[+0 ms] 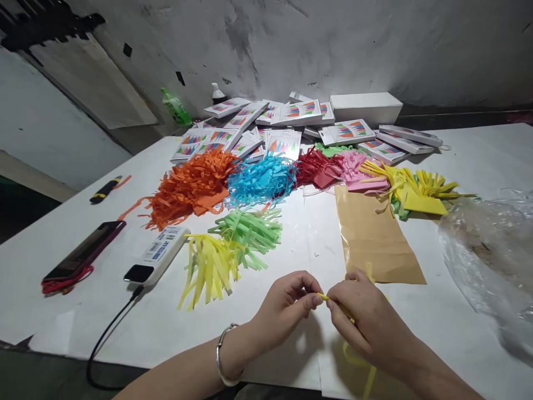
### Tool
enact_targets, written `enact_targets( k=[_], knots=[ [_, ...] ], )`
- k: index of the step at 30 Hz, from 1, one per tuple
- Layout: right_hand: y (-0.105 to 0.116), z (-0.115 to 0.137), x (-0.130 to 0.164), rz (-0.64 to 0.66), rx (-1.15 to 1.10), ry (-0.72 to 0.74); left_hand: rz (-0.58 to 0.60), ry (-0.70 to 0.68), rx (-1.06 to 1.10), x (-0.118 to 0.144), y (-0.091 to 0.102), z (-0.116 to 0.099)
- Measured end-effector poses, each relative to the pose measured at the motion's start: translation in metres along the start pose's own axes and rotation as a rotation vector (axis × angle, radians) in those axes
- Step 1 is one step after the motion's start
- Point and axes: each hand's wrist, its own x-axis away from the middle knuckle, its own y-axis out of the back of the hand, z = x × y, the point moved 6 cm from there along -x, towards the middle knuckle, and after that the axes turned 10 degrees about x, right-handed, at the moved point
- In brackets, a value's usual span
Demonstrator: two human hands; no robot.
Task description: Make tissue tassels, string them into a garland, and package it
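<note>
Near the front of the white table, my left hand [291, 297] pinches the tip of a yellow paper tassel [322, 296] between thumb and finger. My right hand [362, 311] is wrapped round the same tassel just beside it, and its strips show above and below that hand. A silver bangle [222, 355] circles my left wrist. To the left of my hands lie a fringed yellow tassel [210, 264] and a light green tassel [252, 230]. A brown paper sheet [375, 236] lies just beyond my right hand.
Orange [187, 186], blue [264, 178], red [318, 166], pink [360, 169] and yellow paper tassels [425, 194] form a row. Behind them are flat printed boxes [297, 113]. A phone [85, 250] and a cabled white device [158, 253] lie left, clear plastic [491, 250] right.
</note>
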Motion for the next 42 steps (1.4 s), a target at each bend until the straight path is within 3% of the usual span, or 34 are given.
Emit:
enact_targets(
  k=[4,10,13,19,22,25,26,29,31,32,33,35,37,39,42],
  knots=[
    [-0.007,0.001,0.003,0.001,0.017,0.049,-0.019,0.035,-0.037,0.000,0.004,0.001],
    [-0.008,-0.003,0.006,0.013,-0.041,0.008,-0.062,0.171,0.167,0.000,0.005,0.009],
    [-0.010,-0.001,0.009,-0.044,0.032,0.064,-0.060,0.149,0.068,0.000,0.007,0.008],
    [-0.022,0.006,0.010,-0.115,0.192,0.180,-0.086,-0.016,-0.262,0.011,0.015,-0.025],
    [-0.021,0.013,0.003,-0.087,0.155,0.234,-0.083,-0.011,-0.303,0.021,0.020,-0.042],
    [-0.015,0.011,-0.004,-0.115,0.153,0.210,-0.267,-0.068,-0.330,0.033,0.059,-0.066],
    [-0.013,0.006,-0.005,-0.137,0.161,0.182,-0.377,-0.133,-0.361,0.038,0.082,-0.080],
    [-0.012,-0.019,-0.005,-0.184,0.167,0.093,-0.562,-0.285,-0.476,0.043,0.156,-0.125],
    [-0.015,-0.039,-0.003,-0.179,0.171,0.060,-0.690,-0.317,-0.908,0.036,0.193,-0.156],
    [-0.017,-0.047,-0.002,-0.165,0.175,0.048,-0.719,-0.373,-1.107,0.028,0.200,-0.169],
    [-0.019,-0.055,-0.001,-0.145,0.178,0.033,-0.725,-0.452,-1.261,0.018,0.199,-0.178],
    [-0.022,-0.065,0.000,-0.119,0.170,0.002,-0.596,-0.586,-1.419,-0.016,0.174,-0.177],
    [-0.022,-0.071,0.000,-0.146,0.148,-0.001,-0.322,-0.649,-1.425,-0.063,0.125,-0.155],
    [-0.020,-0.072,-0.001,-0.236,0.137,0.074,-0.035,-0.637,-1.415,-0.119,0.065,-0.120],
    [-0.024,-0.076,0.002,-0.402,0.202,0.220,0.181,-0.550,-1.507,-0.208,-0.013,-0.068]
  ],
)
